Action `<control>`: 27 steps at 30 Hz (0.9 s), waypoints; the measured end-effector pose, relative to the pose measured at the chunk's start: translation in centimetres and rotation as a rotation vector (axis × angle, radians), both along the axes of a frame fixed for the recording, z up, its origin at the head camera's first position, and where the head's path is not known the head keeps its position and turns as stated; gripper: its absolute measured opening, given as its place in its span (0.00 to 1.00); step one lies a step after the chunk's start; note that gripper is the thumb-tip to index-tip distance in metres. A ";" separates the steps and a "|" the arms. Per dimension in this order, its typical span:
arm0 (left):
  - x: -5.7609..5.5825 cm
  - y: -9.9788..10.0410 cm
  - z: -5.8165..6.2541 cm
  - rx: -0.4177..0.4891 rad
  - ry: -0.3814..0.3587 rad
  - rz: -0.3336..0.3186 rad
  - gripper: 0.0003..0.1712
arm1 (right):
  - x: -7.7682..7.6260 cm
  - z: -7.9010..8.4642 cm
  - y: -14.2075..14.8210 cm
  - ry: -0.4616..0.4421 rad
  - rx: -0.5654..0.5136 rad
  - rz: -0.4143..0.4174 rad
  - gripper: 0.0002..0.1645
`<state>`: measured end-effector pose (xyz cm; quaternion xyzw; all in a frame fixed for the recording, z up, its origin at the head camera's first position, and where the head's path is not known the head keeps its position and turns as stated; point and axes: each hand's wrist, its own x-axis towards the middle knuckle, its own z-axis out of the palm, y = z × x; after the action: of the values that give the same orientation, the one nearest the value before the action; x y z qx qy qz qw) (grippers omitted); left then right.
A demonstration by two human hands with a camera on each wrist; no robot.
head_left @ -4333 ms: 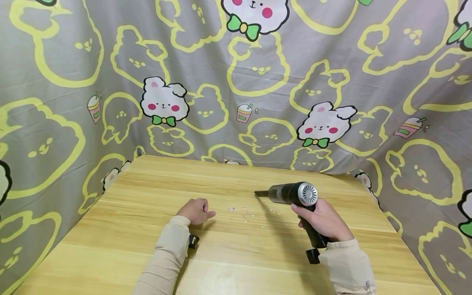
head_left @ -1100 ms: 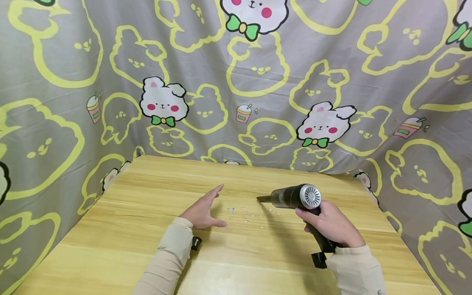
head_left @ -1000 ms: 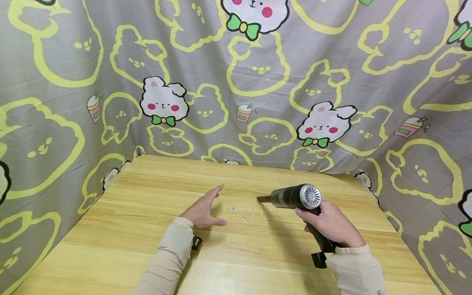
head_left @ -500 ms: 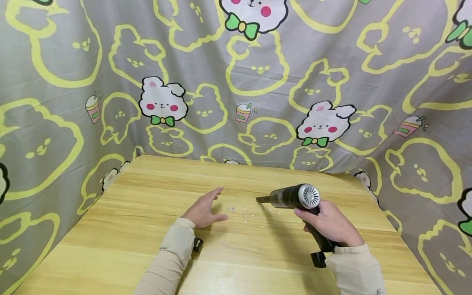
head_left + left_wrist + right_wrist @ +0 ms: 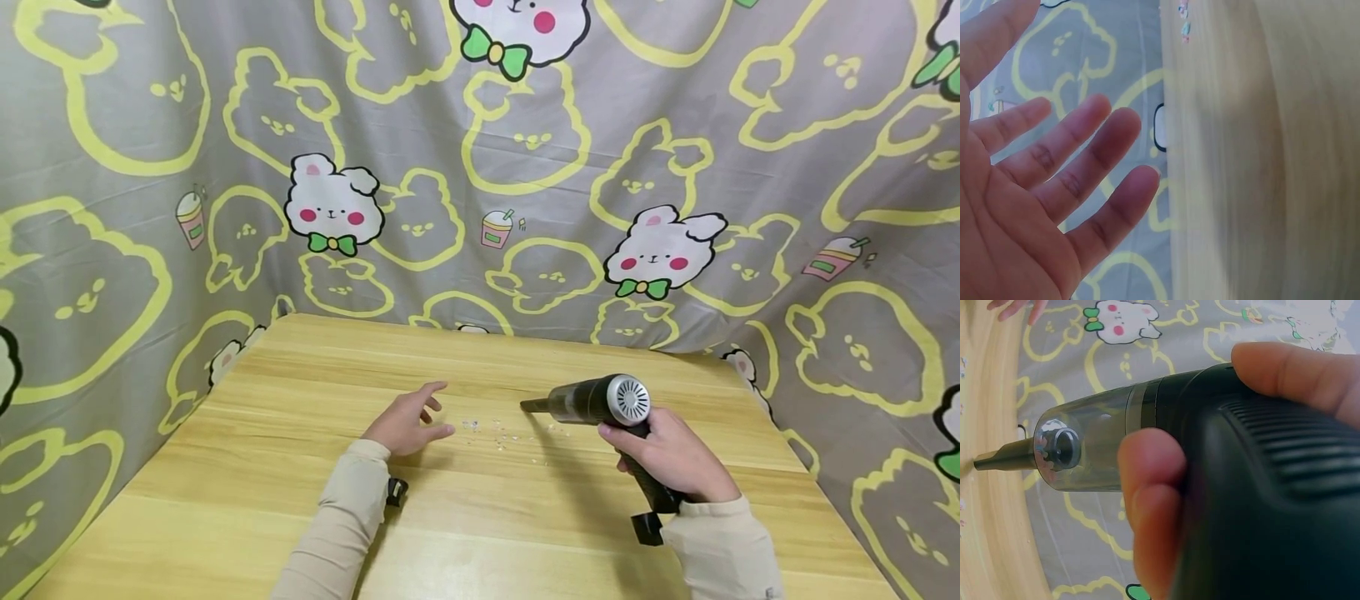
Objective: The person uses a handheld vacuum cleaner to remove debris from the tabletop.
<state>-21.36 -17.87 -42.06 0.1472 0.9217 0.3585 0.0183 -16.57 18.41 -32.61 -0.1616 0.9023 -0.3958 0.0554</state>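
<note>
My right hand (image 5: 675,454) grips the black handle of a handheld vacuum cleaner (image 5: 592,400). Its narrow nozzle points left and down, close to the tabletop behind some small paper-like scraps (image 5: 498,433). In the right wrist view, bits of colour show inside the clear dust cup (image 5: 1094,444), and fingers wrap the handle. My left hand (image 5: 405,423) hovers left of the scraps, holding nothing. The left wrist view shows that palm (image 5: 1022,219) with its fingers spread and slightly bent.
A wooden table (image 5: 300,492) spreads under both hands. Grey curtains (image 5: 420,125) with yellow outlines and white cartoon animals hang behind it and on both sides. A black strap mount sits at each wrist.
The left hand went from curled to spread fingers, and lately has drawn slightly left with its fingers a little more bent. The vacuum's nozzle shifted slightly nearer the scraps, then stayed nearly still.
</note>
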 end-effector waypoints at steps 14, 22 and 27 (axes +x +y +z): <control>-0.1 -1.6 0.6 -0.053 0.033 0.030 0.26 | 0.2 0.1 0.3 -0.016 -0.013 -0.018 0.20; -0.3 -2.3 0.5 -0.037 0.039 0.036 0.22 | 0.1 0.2 0.7 -0.007 0.014 -0.027 0.21; -0.3 -2.6 0.6 -0.032 0.027 0.042 0.21 | 0.1 0.3 0.8 -0.006 0.012 -0.021 0.19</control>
<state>-21.67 -20.48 -41.49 0.1326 0.9303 0.3421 0.0005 -16.51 19.21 -32.36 -0.1506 0.9061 -0.3916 0.0550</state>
